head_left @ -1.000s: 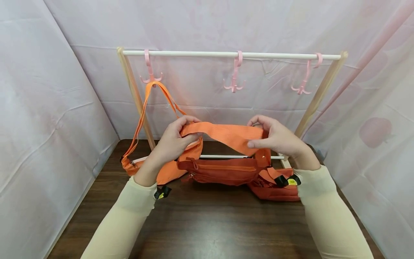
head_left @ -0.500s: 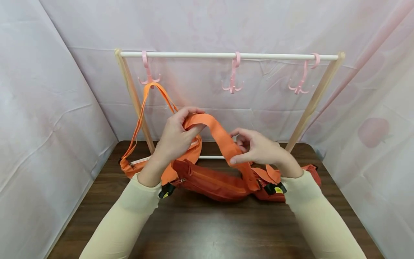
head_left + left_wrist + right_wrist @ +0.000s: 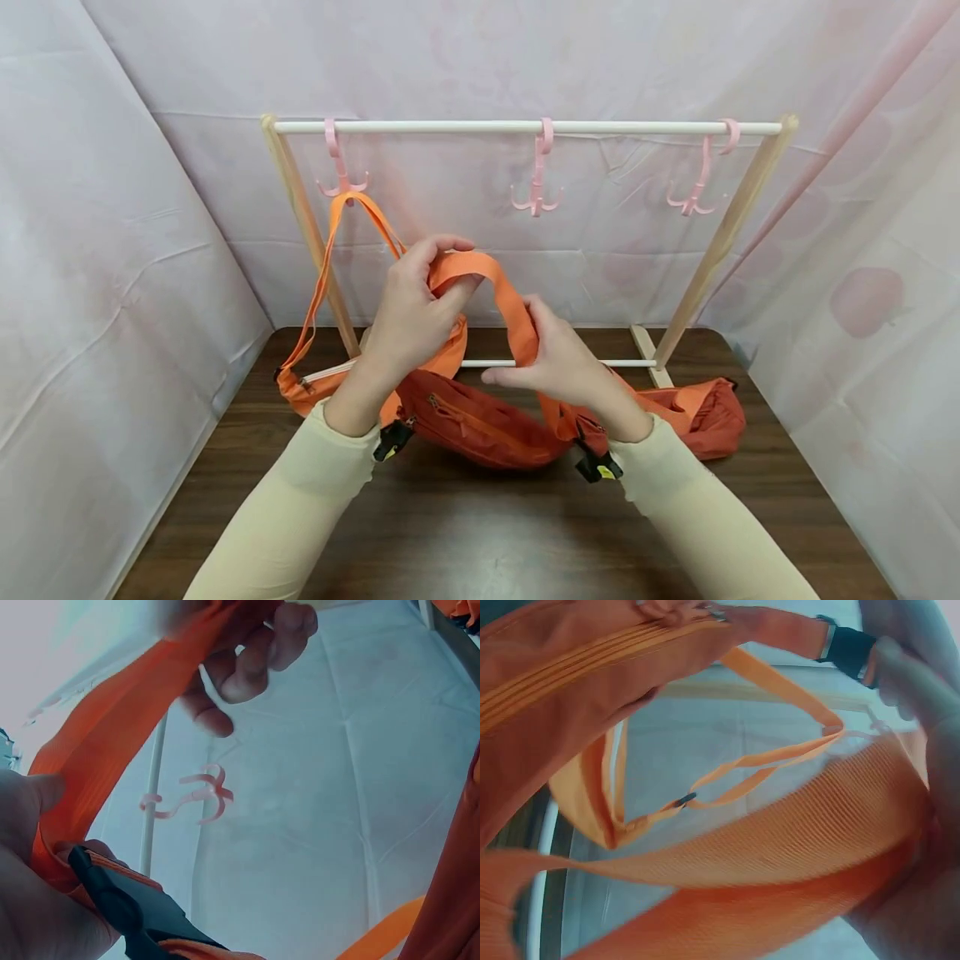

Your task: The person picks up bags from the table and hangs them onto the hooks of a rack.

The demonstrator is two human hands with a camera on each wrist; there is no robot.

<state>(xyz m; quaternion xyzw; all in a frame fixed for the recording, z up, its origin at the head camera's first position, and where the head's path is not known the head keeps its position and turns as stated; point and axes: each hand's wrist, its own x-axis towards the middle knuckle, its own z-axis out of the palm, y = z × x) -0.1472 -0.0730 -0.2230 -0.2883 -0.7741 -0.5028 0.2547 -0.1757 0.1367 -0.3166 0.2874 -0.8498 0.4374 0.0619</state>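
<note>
My left hand (image 3: 420, 312) grips a bright orange strap (image 3: 513, 312), which arches up over the thumb and down to the right. The strap belongs to a dark rust-orange waist bag (image 3: 480, 417) held just below the hands. In the left wrist view, a black buckle (image 3: 135, 904) on this strap lies against my left fingers. My right hand (image 3: 562, 354) touches the strap with its fingers, its thumb stretched out to the left and apart from them. The strap runs between thumb and fingers. In the right wrist view, the strap's ribbed face (image 3: 802, 825) crosses the foreground.
A light orange bag (image 3: 307, 387) hangs by its strap from the left pink hook (image 3: 342, 171). Two other pink hooks, middle (image 3: 537, 179) and right (image 3: 699, 179), hang on the white rail (image 3: 450, 127). A second rust-orange bag (image 3: 716, 421) lies on the dark table (image 3: 495, 542) at right.
My right hand has moved left along the strap, its thumb now apart from it. The strap has gone from stretched level to an arch, and the bag's right end has dropped.
</note>
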